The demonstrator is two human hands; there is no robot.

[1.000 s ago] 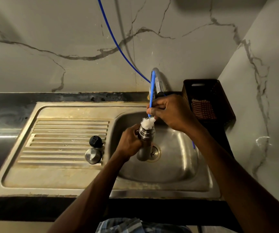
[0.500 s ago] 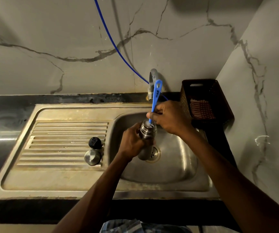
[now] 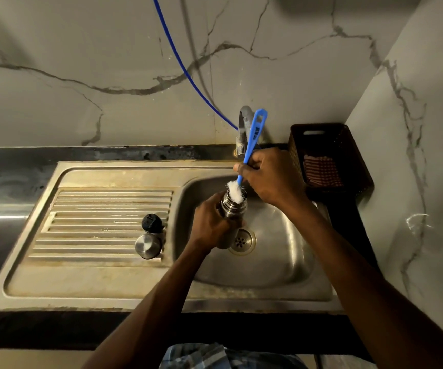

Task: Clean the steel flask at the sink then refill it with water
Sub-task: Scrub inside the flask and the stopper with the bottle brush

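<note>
Flask: steel flask (image 3: pixel 230 217) held over the sink basin (image 3: pixel 276 251), just above the drain (image 3: pixel 241 241), mouth up and tilted a little toward the tap (image 3: pixel 243 129).
Left fingers: left hand (image 3: pixel 211 226) wraps round the flask body below the neck, gripping it.
Right fingers: right hand (image 3: pixel 271 177) pinches the blue handle of the bottle brush (image 3: pixel 251 145) low down, just above the bristles.
Key relation: white bristle head (image 3: pixel 235 191) sits at the flask mouth, half out; brush and flask share nearly one long axis, handle leaning up and away to the right. The right hand is above the mouth, so the next stroke, as I judge it, is straight down along that axis.
Change: half a second ago the bristles were sunk inside the flask; now they have come up to the rim and the handle stands higher.
Outward: black stopper (image 3: pixel 151 222) and steel cap (image 3: pixel 147 245) rest on the drainboard (image 3: pixel 95 222), well left of the flask; dark basket (image 3: pixel 327 155) on the desk (image 3: pixel 7 182) at right.
Stage: scrubbing still under way; refill not begun.
</note>
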